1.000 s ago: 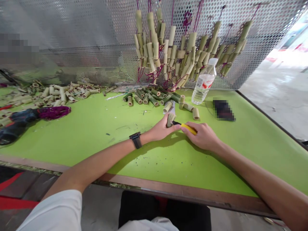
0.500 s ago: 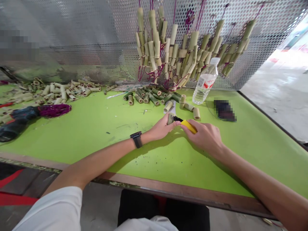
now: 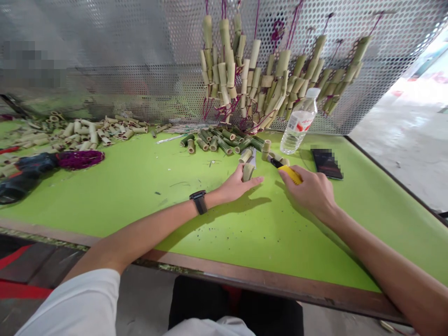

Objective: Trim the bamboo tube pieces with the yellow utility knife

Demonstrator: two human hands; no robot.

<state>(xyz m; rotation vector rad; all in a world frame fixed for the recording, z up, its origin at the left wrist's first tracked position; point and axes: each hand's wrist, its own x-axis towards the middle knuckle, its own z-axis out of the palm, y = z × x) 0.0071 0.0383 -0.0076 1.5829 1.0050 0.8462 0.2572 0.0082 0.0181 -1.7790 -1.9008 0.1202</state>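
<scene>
White cloth of a sleeve (image 3: 75,303) is seen nearest, at the lower left, and black trousers (image 3: 196,301) are seen below the brown table edge (image 3: 280,284). On the light green table top (image 3: 140,196), small dark specks (image 3: 227,238) are scattered between the two forearms. A black watch (image 3: 198,201) is worn on the left wrist. By the left hand (image 3: 235,185) a short bamboo piece (image 3: 248,172) is gripped, with its end turned upward and the thumb stretched out to the right. By the right hand (image 3: 311,189), which is closed around its yellow handle, a cutter (image 3: 290,174) is held; its black front part is pointed away, to the upper left, and is kept apart from the gripped piece. At the far left a dark power drill (image 3: 24,179) is laid, with a purple thread bundle (image 3: 81,159) beside it. To the right of the cutter a dark phone (image 3: 325,161) is placed, and behind it a clear bottle (image 3: 297,126) is stood. Farther back, green bamboo tubes (image 3: 224,140) are gathered in the middle, and pale bamboo tubes (image 3: 84,133) are heaped at the left. Last, against a perforated metal panel (image 3: 140,84), strung bamboo pieces (image 3: 283,63) are hung by purple cords (image 3: 258,18).
</scene>
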